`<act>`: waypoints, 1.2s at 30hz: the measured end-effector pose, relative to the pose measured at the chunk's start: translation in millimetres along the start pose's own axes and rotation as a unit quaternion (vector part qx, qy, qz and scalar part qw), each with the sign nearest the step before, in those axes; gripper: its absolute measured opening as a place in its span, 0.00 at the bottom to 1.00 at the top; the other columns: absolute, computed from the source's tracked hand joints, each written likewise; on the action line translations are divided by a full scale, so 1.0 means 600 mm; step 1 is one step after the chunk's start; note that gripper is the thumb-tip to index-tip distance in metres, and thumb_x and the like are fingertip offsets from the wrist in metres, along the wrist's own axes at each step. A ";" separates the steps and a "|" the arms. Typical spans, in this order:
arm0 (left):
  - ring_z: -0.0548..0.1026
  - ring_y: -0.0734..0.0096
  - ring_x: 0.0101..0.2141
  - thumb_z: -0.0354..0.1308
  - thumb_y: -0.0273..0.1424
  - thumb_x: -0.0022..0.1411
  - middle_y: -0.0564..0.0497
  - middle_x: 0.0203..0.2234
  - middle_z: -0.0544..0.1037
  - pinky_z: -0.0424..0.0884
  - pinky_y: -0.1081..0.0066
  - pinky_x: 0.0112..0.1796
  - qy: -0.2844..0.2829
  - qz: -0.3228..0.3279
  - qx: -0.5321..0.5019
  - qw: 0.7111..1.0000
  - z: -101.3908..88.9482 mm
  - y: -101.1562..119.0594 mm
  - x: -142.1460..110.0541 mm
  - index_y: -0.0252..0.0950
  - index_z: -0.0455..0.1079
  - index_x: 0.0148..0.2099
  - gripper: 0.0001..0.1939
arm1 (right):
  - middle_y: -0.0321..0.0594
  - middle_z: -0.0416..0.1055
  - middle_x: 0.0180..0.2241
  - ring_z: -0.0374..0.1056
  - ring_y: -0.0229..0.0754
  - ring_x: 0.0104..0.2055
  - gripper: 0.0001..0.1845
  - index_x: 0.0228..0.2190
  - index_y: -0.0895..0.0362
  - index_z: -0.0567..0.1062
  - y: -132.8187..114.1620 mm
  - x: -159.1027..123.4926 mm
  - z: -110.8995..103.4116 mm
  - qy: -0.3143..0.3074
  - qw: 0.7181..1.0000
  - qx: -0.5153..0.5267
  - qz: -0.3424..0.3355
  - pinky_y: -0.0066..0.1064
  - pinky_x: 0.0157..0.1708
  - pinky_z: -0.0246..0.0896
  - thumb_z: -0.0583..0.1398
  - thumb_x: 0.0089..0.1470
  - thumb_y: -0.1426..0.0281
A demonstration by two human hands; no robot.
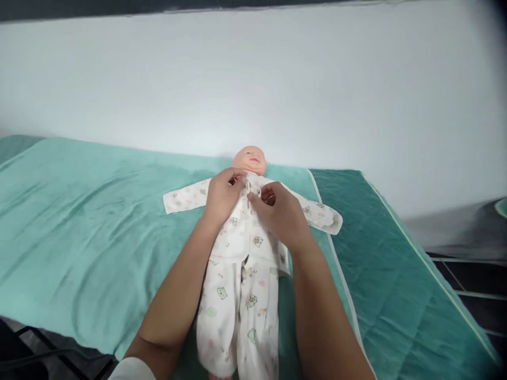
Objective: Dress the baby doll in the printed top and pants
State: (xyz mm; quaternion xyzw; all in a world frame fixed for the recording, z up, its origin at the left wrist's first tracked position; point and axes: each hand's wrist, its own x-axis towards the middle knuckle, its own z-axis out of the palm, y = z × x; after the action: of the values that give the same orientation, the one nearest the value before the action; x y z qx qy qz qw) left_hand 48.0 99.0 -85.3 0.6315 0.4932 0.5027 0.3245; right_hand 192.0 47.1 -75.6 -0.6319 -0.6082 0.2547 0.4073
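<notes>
A baby doll [250, 159] lies on its back on a light green blanket [91, 211], head toward the wall. It wears a white printed jacket [241, 237] with sleeves spread out and matching trousers [237, 311]. My left hand [223, 194] pinches the jacket's left front edge just below the doll's neck. Opposite it, my right hand [280, 214] has its fingers closed on the other front edge. Both hands meet at the top of the jacket opening.
A darker green quilted mat [380, 264] lies to the right of the blanket. A white wall [253, 79] runs behind the surface. Dark floor and a metal frame [467, 274] show at the right edge.
</notes>
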 end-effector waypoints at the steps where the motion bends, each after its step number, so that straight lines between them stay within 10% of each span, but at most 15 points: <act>1: 0.75 0.71 0.37 0.57 0.28 0.63 0.51 0.37 0.81 0.70 0.70 0.44 0.001 0.000 -0.003 1.000 0.000 0.002 -0.008 0.38 0.77 0.42 0.08 | 0.37 0.71 0.32 0.64 0.41 0.31 0.14 0.32 0.53 0.68 -0.004 -0.014 0.005 0.012 1.000 -0.024 -0.005 0.33 0.32 0.56 0.64 0.53 0.58; 10: 0.75 0.72 0.36 0.55 0.27 0.65 0.51 0.38 0.80 0.69 0.71 0.43 -0.019 0.021 -0.005 1.000 -0.004 -0.002 -0.051 0.39 0.78 0.44 0.10 | 0.35 0.69 0.27 0.63 0.43 0.30 0.11 0.31 0.53 0.65 0.001 -0.031 0.038 0.079 0.995 -0.057 0.026 0.34 0.33 0.52 0.60 0.55 0.60; 20: 0.67 0.75 0.31 0.61 0.24 0.62 0.53 0.36 0.74 0.66 0.70 0.38 -0.035 0.037 0.022 0.998 -0.006 0.001 -0.050 0.38 0.74 0.38 0.04 | 0.29 0.62 0.23 0.55 0.34 0.24 0.06 0.31 0.55 0.74 0.028 -0.009 0.016 0.008 0.969 0.240 0.056 0.28 0.25 0.48 0.62 0.50 0.66; 36: 0.72 0.65 0.50 0.60 0.30 0.65 0.47 0.47 0.73 0.68 0.65 0.51 -0.052 0.034 -0.039 0.997 0.000 -0.011 -0.048 0.37 0.72 0.35 0.05 | 0.32 0.69 0.29 0.63 0.34 0.29 0.11 0.39 0.54 0.80 0.047 -0.019 0.032 0.036 0.950 0.309 0.020 0.27 0.30 0.59 0.64 0.53 0.66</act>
State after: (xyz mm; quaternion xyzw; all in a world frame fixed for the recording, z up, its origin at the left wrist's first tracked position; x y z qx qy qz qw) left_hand 46.0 73.6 -100.2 0.6595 0.4341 0.4991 0.3571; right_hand 190.6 41.7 -111.2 -0.4961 -0.4721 0.4150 0.5990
